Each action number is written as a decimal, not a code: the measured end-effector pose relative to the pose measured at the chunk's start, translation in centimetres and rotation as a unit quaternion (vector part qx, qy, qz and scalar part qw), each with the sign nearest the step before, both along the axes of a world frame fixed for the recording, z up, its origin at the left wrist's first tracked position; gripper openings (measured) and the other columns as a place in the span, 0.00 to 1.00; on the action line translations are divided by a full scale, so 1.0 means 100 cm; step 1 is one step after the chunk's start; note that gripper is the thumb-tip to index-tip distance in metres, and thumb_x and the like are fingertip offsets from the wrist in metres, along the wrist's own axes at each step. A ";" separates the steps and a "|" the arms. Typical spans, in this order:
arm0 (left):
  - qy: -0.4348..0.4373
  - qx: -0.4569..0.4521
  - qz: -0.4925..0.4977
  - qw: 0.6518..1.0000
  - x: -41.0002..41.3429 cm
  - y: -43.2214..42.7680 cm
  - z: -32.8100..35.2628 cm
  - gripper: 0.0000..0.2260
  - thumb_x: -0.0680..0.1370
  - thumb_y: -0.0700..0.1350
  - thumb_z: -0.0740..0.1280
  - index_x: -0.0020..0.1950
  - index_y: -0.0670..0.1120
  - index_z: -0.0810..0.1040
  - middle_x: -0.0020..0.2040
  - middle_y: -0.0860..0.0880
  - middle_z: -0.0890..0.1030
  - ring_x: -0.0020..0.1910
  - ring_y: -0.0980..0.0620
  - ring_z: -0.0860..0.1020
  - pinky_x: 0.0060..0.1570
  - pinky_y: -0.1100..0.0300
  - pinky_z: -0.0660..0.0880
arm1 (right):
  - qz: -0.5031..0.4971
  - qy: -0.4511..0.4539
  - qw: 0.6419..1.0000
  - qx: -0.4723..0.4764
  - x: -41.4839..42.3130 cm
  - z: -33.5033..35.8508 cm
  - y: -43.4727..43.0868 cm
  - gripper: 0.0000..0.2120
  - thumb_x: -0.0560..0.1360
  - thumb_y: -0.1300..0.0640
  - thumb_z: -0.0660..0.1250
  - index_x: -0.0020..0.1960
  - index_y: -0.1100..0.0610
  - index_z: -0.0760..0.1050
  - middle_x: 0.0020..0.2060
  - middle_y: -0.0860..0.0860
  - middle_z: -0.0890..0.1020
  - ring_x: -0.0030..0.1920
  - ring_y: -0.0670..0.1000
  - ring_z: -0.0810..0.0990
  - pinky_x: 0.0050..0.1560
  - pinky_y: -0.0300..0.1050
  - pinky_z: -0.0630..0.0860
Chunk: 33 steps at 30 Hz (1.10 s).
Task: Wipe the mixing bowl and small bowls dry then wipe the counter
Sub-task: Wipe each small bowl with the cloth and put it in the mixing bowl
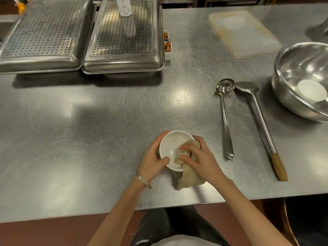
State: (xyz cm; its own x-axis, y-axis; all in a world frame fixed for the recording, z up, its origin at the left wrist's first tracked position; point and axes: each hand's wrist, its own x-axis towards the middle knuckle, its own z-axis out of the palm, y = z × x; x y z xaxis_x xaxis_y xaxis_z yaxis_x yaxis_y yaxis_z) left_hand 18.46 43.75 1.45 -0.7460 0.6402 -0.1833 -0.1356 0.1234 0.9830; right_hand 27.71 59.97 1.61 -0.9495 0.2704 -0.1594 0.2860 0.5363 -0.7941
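Observation:
A small white bowl point(171, 143) sits tilted near the front of the steel counter point(88, 130). My left hand point(153, 160) grips its left rim, thumb inside the near edge. My right hand point(198, 158) holds a beige cloth point(186, 178) and presses part of it into the bowl's right side; the rest of the cloth hangs down onto the counter. At the right edge stands the large steel mixing bowl point(291, 68), and another small white bowl point(312, 90) lies inside it.
A ladle point(225, 121) and a wooden-handled spatula point(260, 125) lie right of my hands. A white cutting board point(244, 33) lies at the back. Two perforated steel trays point(48, 36) point(124, 38) sit at the back left, with a small condiment holder point(167, 45) beside them.

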 end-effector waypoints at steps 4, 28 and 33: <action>-0.004 -0.032 -0.097 0.995 -0.028 -0.001 0.012 0.34 0.63 0.35 0.63 0.65 0.61 0.67 0.66 0.59 0.69 0.61 0.65 0.71 0.51 0.60 0.77 | -0.042 -0.008 0.999 -0.002 -0.008 -0.002 -0.005 0.09 0.71 0.47 0.70 0.50 0.42 0.77 0.53 0.40 0.70 0.51 0.41 0.73 0.51 0.43 0.71; -0.043 0.019 0.010 0.999 0.005 0.014 0.000 0.35 0.67 0.32 0.68 0.68 0.56 0.63 0.68 0.56 0.68 0.64 0.61 0.70 0.59 0.64 0.71 | -0.144 -0.007 0.989 0.041 -0.009 0.001 -0.001 0.11 0.66 0.51 0.74 0.46 0.46 0.78 0.46 0.44 0.74 0.46 0.47 0.77 0.47 0.43 0.72; -0.030 0.030 0.148 0.988 0.035 0.029 -0.006 0.30 0.71 0.39 0.71 0.68 0.59 0.65 0.68 0.53 0.70 0.66 0.54 0.70 0.64 0.47 0.71 | -0.142 -0.014 0.986 -0.089 -0.005 -0.009 -0.013 0.14 0.65 0.44 0.74 0.50 0.41 0.78 0.51 0.47 0.77 0.51 0.36 0.73 0.52 0.28 0.68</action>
State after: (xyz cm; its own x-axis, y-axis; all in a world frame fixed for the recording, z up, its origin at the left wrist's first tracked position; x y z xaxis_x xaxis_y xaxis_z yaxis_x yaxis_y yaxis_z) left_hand 21.91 46.69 0.83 -0.8912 0.4066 -0.2012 -0.2150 0.0121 0.9765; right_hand 27.24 58.62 0.72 -0.8346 0.4892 -0.2534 0.4272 0.2842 -0.8583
